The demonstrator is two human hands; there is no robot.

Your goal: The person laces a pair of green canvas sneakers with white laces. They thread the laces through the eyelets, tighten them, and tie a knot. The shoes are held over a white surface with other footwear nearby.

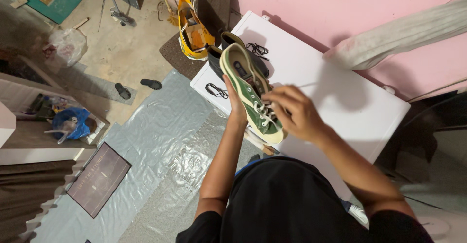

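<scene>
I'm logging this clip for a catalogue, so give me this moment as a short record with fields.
Left hand: left hand holds the green sneaker from beneath
Right hand: right hand pinches the white laces
Surface: white table
On table: dark shoe behind the sneaker; two loose black laces
Nearby: yellow bag on the floor, pink wall

this looks like a room in a home, used for simple shoe work. there is a pink wall [301, 9], a bare concrete floor [116, 48] partly covered with plastic sheet [160, 126], a pair of black slippers [137, 87] lying on the floor, a white table [340, 97], a yellow bag [193, 31] and a framed picture [99, 179] lying flat.
</scene>
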